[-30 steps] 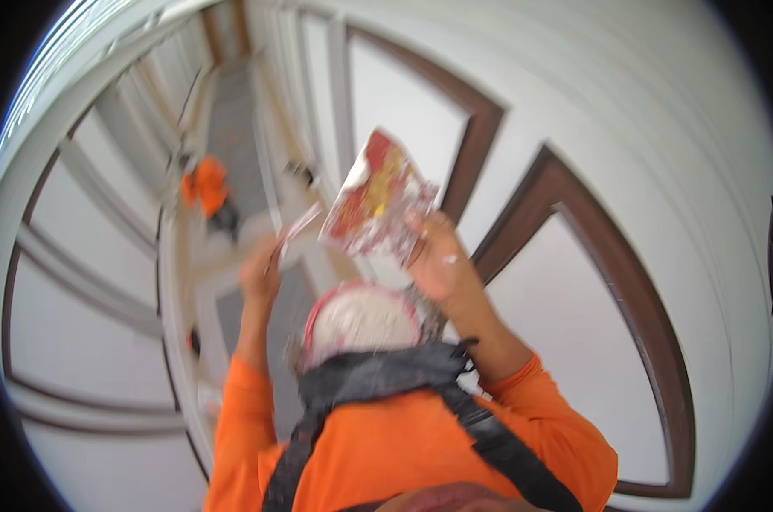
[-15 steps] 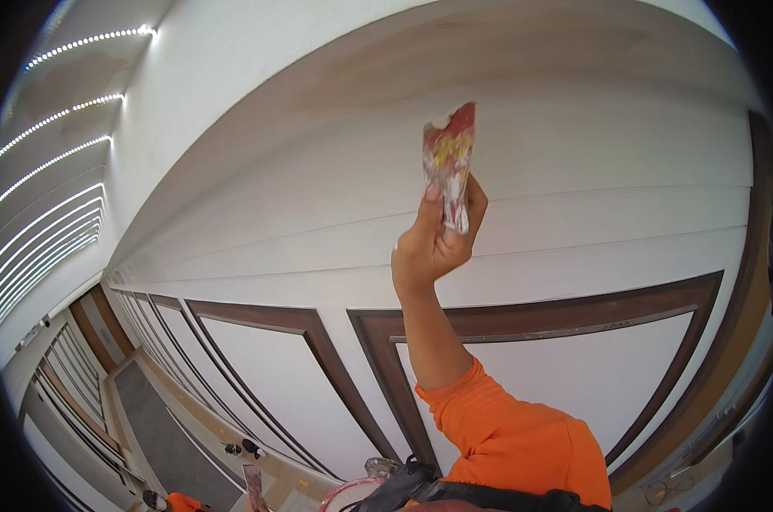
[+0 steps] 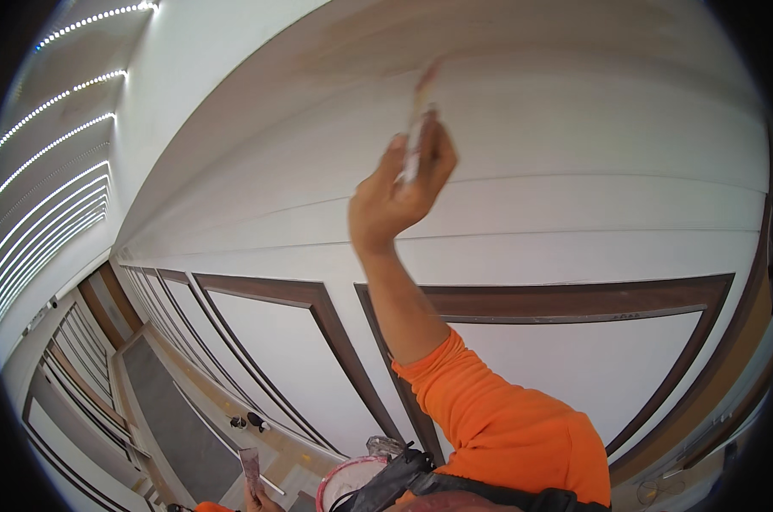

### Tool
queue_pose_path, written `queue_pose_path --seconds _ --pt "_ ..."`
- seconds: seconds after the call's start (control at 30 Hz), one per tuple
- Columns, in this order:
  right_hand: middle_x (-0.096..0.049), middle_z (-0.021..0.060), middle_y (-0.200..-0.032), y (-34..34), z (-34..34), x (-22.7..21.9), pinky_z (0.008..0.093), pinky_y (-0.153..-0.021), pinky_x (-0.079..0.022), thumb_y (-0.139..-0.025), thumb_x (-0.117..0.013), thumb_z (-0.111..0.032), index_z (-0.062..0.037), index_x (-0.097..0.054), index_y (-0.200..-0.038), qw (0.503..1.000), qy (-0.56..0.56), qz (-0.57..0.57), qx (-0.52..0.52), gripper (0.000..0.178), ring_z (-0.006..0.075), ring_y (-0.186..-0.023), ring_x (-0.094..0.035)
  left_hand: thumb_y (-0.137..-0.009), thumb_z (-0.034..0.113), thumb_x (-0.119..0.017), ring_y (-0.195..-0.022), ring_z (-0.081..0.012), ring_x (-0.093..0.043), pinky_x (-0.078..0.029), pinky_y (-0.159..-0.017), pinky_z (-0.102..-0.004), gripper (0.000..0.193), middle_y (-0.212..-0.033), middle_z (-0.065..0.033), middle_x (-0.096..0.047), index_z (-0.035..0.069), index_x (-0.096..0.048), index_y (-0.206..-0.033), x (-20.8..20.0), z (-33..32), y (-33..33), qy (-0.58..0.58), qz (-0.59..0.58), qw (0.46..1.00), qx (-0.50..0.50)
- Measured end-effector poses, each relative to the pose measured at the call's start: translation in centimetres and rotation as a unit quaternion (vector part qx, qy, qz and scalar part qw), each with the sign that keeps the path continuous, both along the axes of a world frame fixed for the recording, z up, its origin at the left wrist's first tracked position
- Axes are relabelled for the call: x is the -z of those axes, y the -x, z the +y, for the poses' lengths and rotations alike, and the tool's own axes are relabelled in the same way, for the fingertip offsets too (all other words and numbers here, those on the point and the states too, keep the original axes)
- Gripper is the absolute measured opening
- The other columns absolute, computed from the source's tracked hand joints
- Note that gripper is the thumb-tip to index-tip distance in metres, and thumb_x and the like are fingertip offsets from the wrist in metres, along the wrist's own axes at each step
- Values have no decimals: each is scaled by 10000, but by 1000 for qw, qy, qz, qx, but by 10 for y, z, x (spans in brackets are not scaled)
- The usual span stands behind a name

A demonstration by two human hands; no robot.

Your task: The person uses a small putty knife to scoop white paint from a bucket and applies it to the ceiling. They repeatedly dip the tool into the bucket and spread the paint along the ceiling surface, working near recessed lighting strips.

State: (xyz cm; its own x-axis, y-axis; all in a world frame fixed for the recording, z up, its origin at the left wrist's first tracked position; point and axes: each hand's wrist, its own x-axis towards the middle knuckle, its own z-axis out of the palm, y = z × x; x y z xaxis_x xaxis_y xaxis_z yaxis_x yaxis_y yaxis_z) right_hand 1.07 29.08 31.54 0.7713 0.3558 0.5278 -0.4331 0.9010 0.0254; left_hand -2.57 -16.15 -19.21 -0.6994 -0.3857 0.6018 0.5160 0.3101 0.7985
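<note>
My right hand (image 3: pixel 399 192) is raised high in front of the upper white wall, with fingers and thumb closed around the handle of a scraper (image 3: pixel 422 115). Reddish and smeared with white, the scraper is turned nearly edge-on and blurred; its blade tip lies at or near the brownish patch, and I cannot tell whether it touches. At the lower edge, my left hand (image 3: pixel 264 500) shows only in part, closed on a second putty-smeared scraper (image 3: pixel 249 466) that points upward. A red-rimmed bucket (image 3: pixel 325 491) with whitish contents stands beside it, partly covered by a dark strap.
Brown-framed white panels (image 3: pixel 557 303) line the wall below. Crumpled clear plastic (image 3: pixel 382 445) sits by the bucket. To the left, a grey floor strip (image 3: pixel 169 401) runs past railings, with small dark objects (image 3: pixel 256 421) on the wooden floor. Light strips (image 3: pixel 79 94) cross the ceiling.
My right hand has moved left and upward with its scraper, whose broad face has turned to nearly edge-on. The view has shifted slightly, and more of the bucket and left hand shows.
</note>
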Motion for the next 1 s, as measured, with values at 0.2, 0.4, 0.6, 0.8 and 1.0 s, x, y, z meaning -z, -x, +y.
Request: queue_pose_path --seconds 0.2,0.4,0.6,0.8,1.0 --pt "-465 155 -1332 -2 23 -57 359 -938 -470 -943 -590 46 36 -538 -1411 995 36 38 87 471 271 -1129 -544 -976 -12 -564 -935 -138 -670 -524 -841 -264 286 -1033 -93 -732 -37 -660 -1245 -8 13 6 -31 -2 999 8" --pt "-526 167 -1286 67 -24 13 346 -909 -493 -907 -583 96 42 -613 -1327 988 -121 -98 -8 424 276 -1111 -572 -974 -3 -574 -893 -135 -664 -527 -823 -264 287 -1011 -80 -732 -33 -661 -1246 -56 44 -7 34 7 999 18" --pt "-461 173 -1351 23 24 -46 356 -912 -485 -958 -555 71 50 -514 -1416 996 35 34 -70 460 260 -1123 -561 -973 16 -587 -894 -130 -658 -524 -820 -268 296 -1025 -78 -726 -29 -657 -1256 -18 5 -18 -33 -34 998 -32" --pt "-507 168 -1310 85 -51 -4 354 -965 -460 -962 -577 7 53 -523 -1397 990 -62 -77 -100 442 261 -1139 -550 -978 40 -593 -898 -125 -657 -520 -817 -271 275 -995 -78 -717 -66 -660 -1223 -93 64 -27 -11 17 999 24" --pt "-630 9 -916 52 -21 -7 281 -703 -458 -993 -569 -95 24 -606 -1099 897 26 -3 -441 164 74 -773 -534 -980 34 -585 -953 -154 -664 -522 -867 -286 338 -1072 -90 -716 -50 -620 -1305 -36 9 -33 -50 -37 998 3"
